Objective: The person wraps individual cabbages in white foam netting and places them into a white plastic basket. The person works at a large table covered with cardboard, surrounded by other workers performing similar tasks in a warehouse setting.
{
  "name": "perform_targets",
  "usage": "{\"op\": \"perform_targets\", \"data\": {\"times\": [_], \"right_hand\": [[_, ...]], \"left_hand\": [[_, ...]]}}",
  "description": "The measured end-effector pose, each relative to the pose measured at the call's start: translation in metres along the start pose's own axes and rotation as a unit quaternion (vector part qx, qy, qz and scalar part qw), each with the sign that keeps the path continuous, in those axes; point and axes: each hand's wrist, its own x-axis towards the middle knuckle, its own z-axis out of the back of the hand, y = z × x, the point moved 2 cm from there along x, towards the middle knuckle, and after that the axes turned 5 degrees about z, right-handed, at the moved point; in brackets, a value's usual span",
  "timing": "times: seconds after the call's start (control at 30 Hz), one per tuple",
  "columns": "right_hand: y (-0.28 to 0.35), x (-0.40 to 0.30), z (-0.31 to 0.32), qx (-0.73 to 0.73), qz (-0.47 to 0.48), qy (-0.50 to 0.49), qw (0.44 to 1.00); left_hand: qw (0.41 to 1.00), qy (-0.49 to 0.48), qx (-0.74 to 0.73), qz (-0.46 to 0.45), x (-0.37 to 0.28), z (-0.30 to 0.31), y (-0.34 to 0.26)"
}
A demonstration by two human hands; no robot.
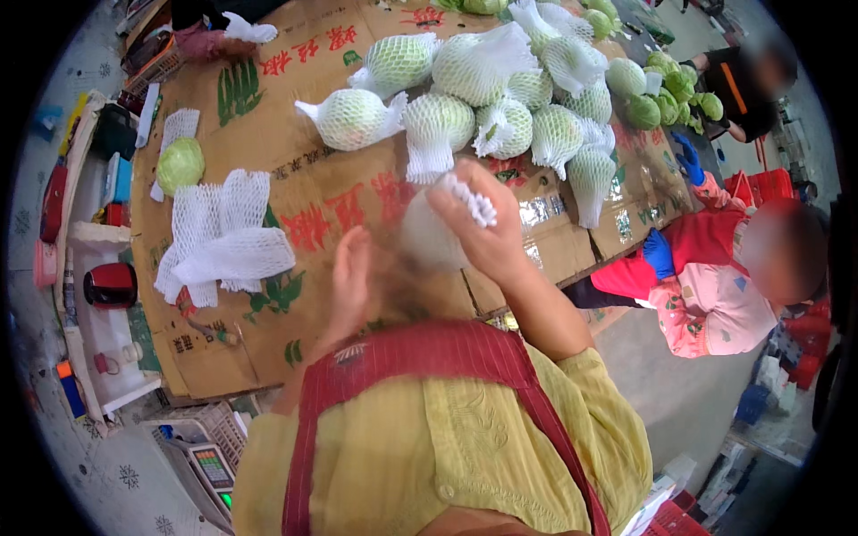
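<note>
My right hand (pixel 493 231) grips the gathered end of a white foam net sleeve (pixel 477 204). Below that fist hangs a blurred pale bundle (pixel 432 231), seemingly a cabbage inside the sleeve. My left hand (pixel 352 264) is raised beside it, blurred and apart from it, with nothing visible in the palm. Ahead, several cabbages in foam nets (pixel 439 124) are heaped on the cardboard-covered table (pixel 301 161). To the left, flat empty foam net sleeves (pixel 224 234) overlap, and a bare cabbage (pixel 181 166) rests on another sleeve.
Bare cabbages (pixel 663 100) are piled at the far right. A person in blue gloves (pixel 704 295) stands by the right edge; another person (pixel 737 87) is beyond. Someone's hand (pixel 221 45) is at the far left. A scale (pixel 211 469) and crate (pixel 218 429) stand below left.
</note>
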Motion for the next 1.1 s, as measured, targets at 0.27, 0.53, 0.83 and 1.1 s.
{"op": "perform_targets", "data": {"times": [0.27,0.53,0.83,1.1], "right_hand": [[0.045,0.031,-0.017,0.079,0.05,0.085,0.992],[-0.055,0.016,0.03,0.069,-0.02,0.043,0.996],[-0.127,-0.077,0.017,-0.279,-0.073,0.167,0.943],[-0.142,-0.08,0.036,0.493,-0.406,-0.041,0.769]], "left_hand": [[0.939,0.157,0.228,-0.202,0.009,-0.066,-0.105],[0.952,-0.185,-0.244,-0.032,0.054,0.039,-0.087],[0.859,-0.284,-0.423,0.045,0.014,0.135,-0.011],[0.96,0.064,-0.222,0.159,0.01,0.0,-0.015]]}}
